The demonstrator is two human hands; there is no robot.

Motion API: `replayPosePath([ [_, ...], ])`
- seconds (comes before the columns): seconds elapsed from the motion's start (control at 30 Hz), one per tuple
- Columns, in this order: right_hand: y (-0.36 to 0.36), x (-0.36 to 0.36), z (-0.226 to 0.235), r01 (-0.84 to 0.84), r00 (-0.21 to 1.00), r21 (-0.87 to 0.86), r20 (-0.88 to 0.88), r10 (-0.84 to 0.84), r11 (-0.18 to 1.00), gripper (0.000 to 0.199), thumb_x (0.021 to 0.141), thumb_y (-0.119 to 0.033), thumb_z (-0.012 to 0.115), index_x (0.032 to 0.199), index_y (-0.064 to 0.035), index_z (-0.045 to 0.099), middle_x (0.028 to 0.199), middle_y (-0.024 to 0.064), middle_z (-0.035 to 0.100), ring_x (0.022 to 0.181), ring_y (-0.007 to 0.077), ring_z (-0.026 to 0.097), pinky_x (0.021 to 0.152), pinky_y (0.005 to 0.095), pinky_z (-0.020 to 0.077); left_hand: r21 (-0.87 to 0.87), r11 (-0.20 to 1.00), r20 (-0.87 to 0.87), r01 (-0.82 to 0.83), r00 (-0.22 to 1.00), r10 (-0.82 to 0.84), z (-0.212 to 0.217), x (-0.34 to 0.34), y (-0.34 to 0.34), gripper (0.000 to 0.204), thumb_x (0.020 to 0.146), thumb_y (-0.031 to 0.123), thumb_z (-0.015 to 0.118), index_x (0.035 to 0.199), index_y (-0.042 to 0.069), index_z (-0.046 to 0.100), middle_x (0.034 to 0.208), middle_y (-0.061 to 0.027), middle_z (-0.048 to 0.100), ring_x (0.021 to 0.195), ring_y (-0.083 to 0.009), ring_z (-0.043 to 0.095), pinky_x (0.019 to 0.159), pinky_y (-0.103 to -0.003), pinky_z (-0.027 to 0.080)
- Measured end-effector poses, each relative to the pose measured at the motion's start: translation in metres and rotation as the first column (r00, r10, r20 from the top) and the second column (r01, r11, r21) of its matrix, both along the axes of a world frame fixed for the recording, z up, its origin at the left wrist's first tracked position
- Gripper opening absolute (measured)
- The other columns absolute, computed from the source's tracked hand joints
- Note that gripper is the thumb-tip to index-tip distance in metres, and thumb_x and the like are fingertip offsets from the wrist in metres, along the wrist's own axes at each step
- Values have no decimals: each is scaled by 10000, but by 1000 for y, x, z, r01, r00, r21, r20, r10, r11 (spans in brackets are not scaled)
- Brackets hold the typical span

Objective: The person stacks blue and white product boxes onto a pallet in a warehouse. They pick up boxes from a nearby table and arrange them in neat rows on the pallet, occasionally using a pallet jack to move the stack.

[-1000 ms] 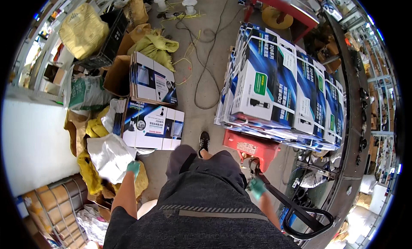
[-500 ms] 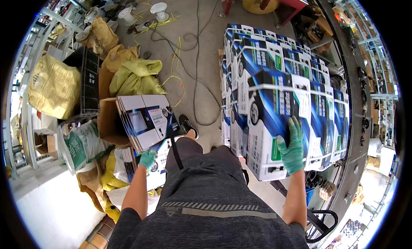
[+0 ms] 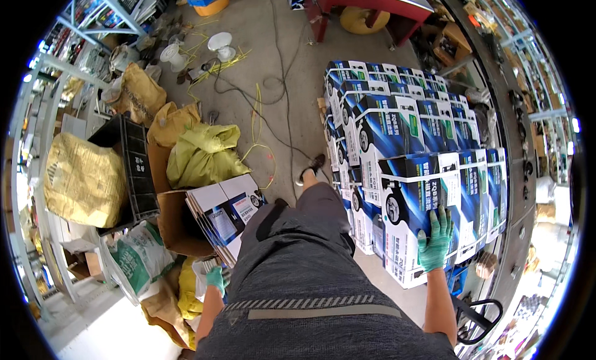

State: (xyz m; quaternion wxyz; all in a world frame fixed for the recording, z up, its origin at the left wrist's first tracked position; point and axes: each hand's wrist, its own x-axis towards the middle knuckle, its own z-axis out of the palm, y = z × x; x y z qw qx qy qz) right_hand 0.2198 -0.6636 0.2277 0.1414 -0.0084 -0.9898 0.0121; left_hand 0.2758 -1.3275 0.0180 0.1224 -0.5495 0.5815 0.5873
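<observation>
Nearest, the right hand [image 3: 434,242] in a green glove lies flat and open, fingers spread, on the side of the top box [image 3: 413,198] at the near corner of the stack [image 3: 403,143]. It presses on the box and does not grip it. The left hand [image 3: 215,278], also gloved, hangs low by the hip, just beside a smaller pile of boxes [image 3: 226,214] that leans against an open carton [image 3: 177,223]; I cannot tell if this hand is open or closed.

As I judge it, most of the stacking is done: the stack is several layers high and its rows look neat, while the few boxes on the left are not on it yet. The top box seems close to its place, with its near edge at the corner of the stack.

Room for moving is narrow. The person stands in a strip of floor [image 3: 292,112] between the stack and the clutter of yellow bags [image 3: 202,152] and a black crate [image 3: 133,167] on the left. A black handle [image 3: 481,313] is low on the right, behind the stack's corner. Further ahead, cables [image 3: 273,87] cross the floor, a risk for the feet. Beyond them stands a red desk [image 3: 372,3].
</observation>
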Motion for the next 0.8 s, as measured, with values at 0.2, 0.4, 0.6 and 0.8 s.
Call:
replayPosePath([
  [0.2, -18, -20, -4, 3, 1000, -66, -17, -4, 998, 589, 998, -491, 415, 1463, -130, 442, 1545, 178, 389, 1448, 444, 302, 1175, 600, 176, -60, 984, -258, 168, 950, -178, -9, -138, -96, 266, 1000, 362, 557, 1148, 148, 612, 998, -59, 666, 806, -176, 635, 678, -341, 538],
  [0.4, -9, -7, -8, 0, 999, -63, -34, -2, 998, 557, 1003, -451, 408, 1454, -125, 436, 1544, 192, 383, 1437, 479, 296, 1170, 615, 175, -51, 983, -651, 174, 741, -165, 112, -223, -23, 430, 1032, 311, 536, 1398, 90, 503, 1313, -158, 609, 1104, -271, 659, 944, -382, 537],
  [0.6, -9, -18, 0, -27, 1000, -50, 2, 27, 998, 575, 1002, -476, 380, 1469, -141, 406, 1536, 208, 381, 1429, 485, 300, 1160, 627, 183, 195, 980, 17, 26, 999, -30, -22, 15, -44, 408, 992, 378, 598, 1303, 122, 534, 1193, -74, 619, 1003, -237, 633, 827, -379, 520],
  [0.8, -8, -14, 3, -6, 1000, -18, 24, 6, 1000, 576, 1001, -474, 380, 1467, -136, 405, 1546, 205, 371, 1439, 481, 288, 1172, 618, 172, 196, 978, 261, 64, 958, -115, -23, 93, -73, 264, 990, 362, 580, 1133, 140, 589, 951, -31, 614, 764, -179, 601, 630, -322, 473],
])
